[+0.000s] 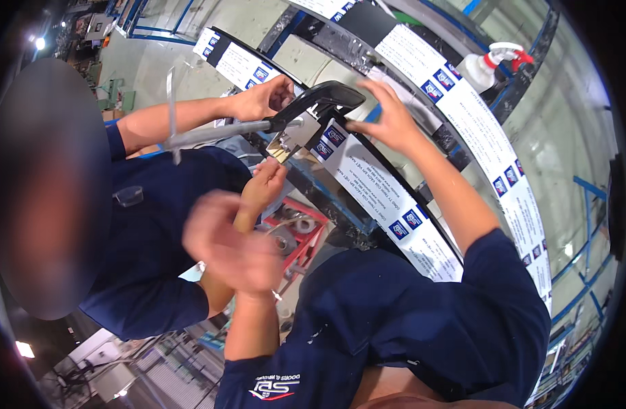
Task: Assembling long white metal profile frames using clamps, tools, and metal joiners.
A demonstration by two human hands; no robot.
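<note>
My right hand (395,126) is beside the curved end of a black clamp (330,95), thumb and fingers apart, nothing between them. Whether the thumb touches the profile's end is unclear. My left hand (231,242) is raised in front of the co-worker's forearm, smeared by motion, its fingers unclear. The clamp's grey bar (221,133) runs left to a thin cross handle. Beneath the clamp lies the end of a long profile (374,180) covered in white printed film. A shiny metal piece (286,143) shows by that end.
At left a co-worker's hand (262,99) is at another film-covered profile (234,65); the other hand (265,180) is below the metal piece. A long filmed profile (463,112) curves along the right, by a white spray bottle (480,68). A red rack (303,238) stands below.
</note>
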